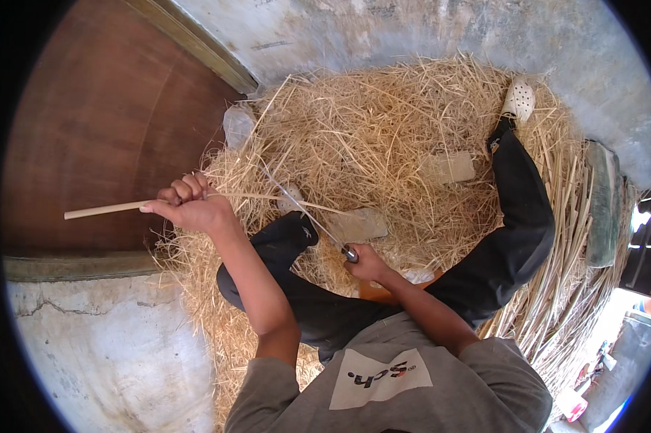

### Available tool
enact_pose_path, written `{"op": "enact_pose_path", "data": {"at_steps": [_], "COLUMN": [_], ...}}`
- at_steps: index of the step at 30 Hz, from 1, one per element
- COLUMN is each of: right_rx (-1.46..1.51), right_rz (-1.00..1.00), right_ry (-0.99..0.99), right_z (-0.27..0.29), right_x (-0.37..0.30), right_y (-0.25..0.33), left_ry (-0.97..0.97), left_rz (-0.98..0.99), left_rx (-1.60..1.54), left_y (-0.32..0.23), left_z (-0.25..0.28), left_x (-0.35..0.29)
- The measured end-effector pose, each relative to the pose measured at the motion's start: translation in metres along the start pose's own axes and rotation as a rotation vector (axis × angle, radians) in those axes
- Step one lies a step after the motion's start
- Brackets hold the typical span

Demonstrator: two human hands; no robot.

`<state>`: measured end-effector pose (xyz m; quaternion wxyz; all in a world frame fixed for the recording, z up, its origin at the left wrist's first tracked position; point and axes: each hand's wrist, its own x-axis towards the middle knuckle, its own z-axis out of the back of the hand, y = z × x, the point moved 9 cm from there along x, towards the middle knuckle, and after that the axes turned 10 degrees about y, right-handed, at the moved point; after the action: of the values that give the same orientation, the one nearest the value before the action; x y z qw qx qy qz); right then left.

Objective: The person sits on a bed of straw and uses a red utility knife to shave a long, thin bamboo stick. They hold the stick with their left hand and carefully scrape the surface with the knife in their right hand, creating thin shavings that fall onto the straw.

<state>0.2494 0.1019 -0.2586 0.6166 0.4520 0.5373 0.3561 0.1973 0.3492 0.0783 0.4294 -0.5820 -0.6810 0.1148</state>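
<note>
our long pale stick is in the left hand, fingers curled around it and thumb laid along it, one end reaching across the brown door. our right hand is clenched on the handle of a knife, whose blade crosses the stick in our view; we cannot tell if they touch. below lies straw. near the door sits a clear plastic bag, its contents too unclear for us to tell.

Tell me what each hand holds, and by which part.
Left hand: a pale stick, gripped partway along its length. Right hand: a long knife, by its handle.
</note>
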Motion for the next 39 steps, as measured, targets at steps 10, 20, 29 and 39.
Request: {"op": "enact_pose_path", "data": {"at_steps": [10, 20, 29, 39], "right_rx": [-0.168, -0.054, -0.220, -0.207], "right_rz": [-0.129, -0.211, 0.083, -0.103], "right_ry": [-0.169, -0.279, -0.366, -0.213], "right_z": [0.018, 0.026, 0.028, 0.028], "right_x": [-0.002, -0.011, -0.012, -0.002], "right_y": [-0.066, -0.104, -0.034, -0.093], "left_ry": [-0.126, -0.126, -0.137, -0.160], "left_rz": [-0.073, -0.074, -0.081, -0.083], "left_rx": [0.122, 0.130, 0.164, 0.167], "left_y": [-0.014, -0.015, -0.011, 0.001], "left_z": [0.027, 0.000, -0.001, 0.003], "left_x": [0.003, -0.010, -0.009, -0.001]}}
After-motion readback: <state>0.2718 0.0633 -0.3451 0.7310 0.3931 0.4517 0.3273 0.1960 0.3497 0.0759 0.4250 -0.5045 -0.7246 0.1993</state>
